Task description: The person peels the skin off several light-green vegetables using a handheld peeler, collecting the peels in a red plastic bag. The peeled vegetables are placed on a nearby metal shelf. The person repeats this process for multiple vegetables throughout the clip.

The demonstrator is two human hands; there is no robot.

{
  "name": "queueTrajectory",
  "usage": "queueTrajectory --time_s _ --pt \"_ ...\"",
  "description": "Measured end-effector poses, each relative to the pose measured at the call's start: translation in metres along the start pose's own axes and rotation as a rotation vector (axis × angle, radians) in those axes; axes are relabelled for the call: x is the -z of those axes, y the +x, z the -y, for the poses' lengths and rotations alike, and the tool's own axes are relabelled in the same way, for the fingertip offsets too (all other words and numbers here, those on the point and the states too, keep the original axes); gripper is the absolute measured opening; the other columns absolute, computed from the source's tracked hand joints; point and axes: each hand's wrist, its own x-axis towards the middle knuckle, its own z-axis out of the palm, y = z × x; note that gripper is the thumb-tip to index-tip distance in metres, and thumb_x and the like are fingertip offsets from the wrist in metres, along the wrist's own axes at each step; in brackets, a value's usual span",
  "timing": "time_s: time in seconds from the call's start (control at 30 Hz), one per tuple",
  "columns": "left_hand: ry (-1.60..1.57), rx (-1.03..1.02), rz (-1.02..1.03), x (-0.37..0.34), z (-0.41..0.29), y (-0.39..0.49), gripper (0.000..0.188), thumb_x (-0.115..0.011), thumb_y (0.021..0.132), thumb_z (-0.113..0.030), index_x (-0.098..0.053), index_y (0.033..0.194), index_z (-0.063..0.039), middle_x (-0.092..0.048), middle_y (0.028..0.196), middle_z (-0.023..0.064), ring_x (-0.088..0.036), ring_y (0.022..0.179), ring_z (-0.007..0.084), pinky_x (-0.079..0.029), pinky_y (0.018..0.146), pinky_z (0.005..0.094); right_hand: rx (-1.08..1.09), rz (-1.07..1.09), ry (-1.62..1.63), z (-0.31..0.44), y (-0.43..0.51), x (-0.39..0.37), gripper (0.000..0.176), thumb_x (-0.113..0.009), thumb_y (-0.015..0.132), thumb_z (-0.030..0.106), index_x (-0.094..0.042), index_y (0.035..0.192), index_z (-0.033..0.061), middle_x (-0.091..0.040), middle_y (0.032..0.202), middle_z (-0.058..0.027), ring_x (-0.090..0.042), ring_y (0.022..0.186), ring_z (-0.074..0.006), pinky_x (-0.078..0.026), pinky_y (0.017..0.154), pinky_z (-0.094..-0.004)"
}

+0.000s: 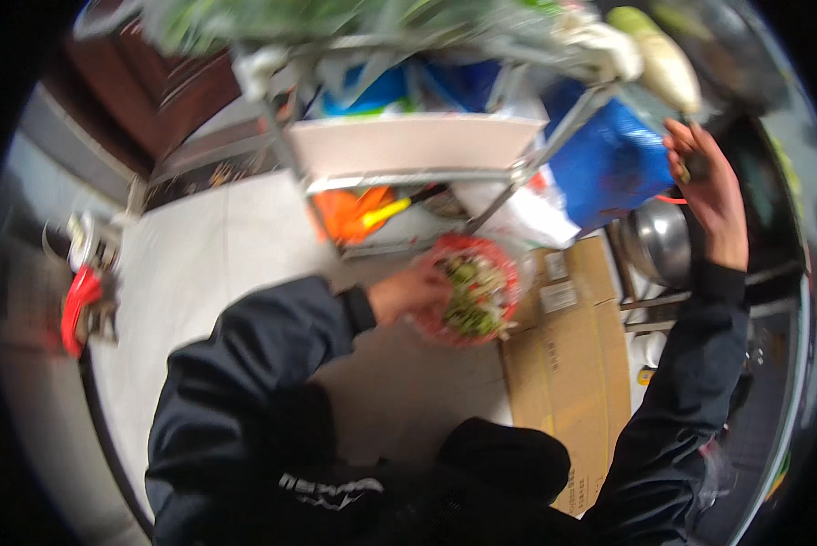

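Note:
Below me on the floor is a red plastic bin (pixel 514 273) filled with green and pale vegetable scraps (pixel 476 293). My left hand (pixel 412 293) is at its left rim and seems to grip it, though blur softens the fingers. Out to the right, my right hand (pixel 712 181) is raised with its fingers curled. A small yellowish-green bit (pixel 684 172) shows by those fingers; whether they hold it is unclear. Just above that hand, a white radish (pixel 657 61) with a green top lies near the counter edge.
A metal rack (pixel 408 179) stands ahead, with bagged greens (pixel 353 27) on top. Lower down are an orange bag (pixel 353 211) and a yellow-handled tool (pixel 386 213). A blue plastic bag (pixel 613 160), steel bowl (pixel 656 242) and flattened cardboard (pixel 569 382) lie to the right.

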Motion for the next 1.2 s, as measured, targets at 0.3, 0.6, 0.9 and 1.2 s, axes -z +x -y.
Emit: queueTrajectory --time_s 0.3,0.6,0.9,1.2 --pt "0.214 0.092 -0.263 0.040 -0.001 -0.002 0.030 -0.061 0.089 -0.016 -0.057 0.114 0.001 -0.063 0.091 0.0077 -0.063 0.075 0.0137 -0.055 0.066 0.0289 -0.227 0.444 -0.215 -0.273 -0.062 -0.073 0.047 -0.044 0.075 -0.013 -0.059 0.119 -0.0025 -0.060 0.121 -0.0098 -0.056 0.111 -0.0203 -0.044 0.092 -0.0290" --pt "1.110 0.084 -0.206 0.112 -0.007 -0.051 0.022 -0.056 0.082 -0.020 -0.062 0.076 0.000 -0.059 0.061 0.0110 -0.059 0.055 0.0215 -0.048 0.059 0.0362 0.412 0.275 -1.261 -0.308 -0.090 -0.093 0.027 -0.055 0.091 0.012 -0.060 0.115 0.0023 -0.054 0.113 -0.0212 -0.052 0.105 -0.0396 -0.045 0.090 -0.0453" --pt "1.463 -0.306 -1.336 0.243 -0.030 -0.102 0.027 -0.048 0.085 -0.003 -0.055 0.111 0.001 -0.054 0.110 0.0231 -0.058 0.100 0.0403 -0.049 0.087 0.0473 0.263 0.326 -1.153 -0.315 -0.095 -0.103 0.023 -0.058 0.088 0.013 -0.061 0.106 0.0002 -0.058 0.099 -0.0230 -0.055 0.094 -0.0420 -0.045 0.080 -0.0465" --pt "1.725 -0.632 -0.906 0.258 -0.042 -0.049 0.034 -0.063 0.074 -0.009 -0.063 0.108 -0.009 -0.059 0.105 0.0087 -0.049 0.114 0.0299 -0.038 0.102 0.0409 0.231 0.299 -1.155 -0.281 -0.093 -0.117 0.014 -0.066 0.083 0.004 -0.065 0.098 0.0026 -0.057 0.088 -0.0176 -0.058 0.079 -0.0344 -0.048 0.072 -0.0391"
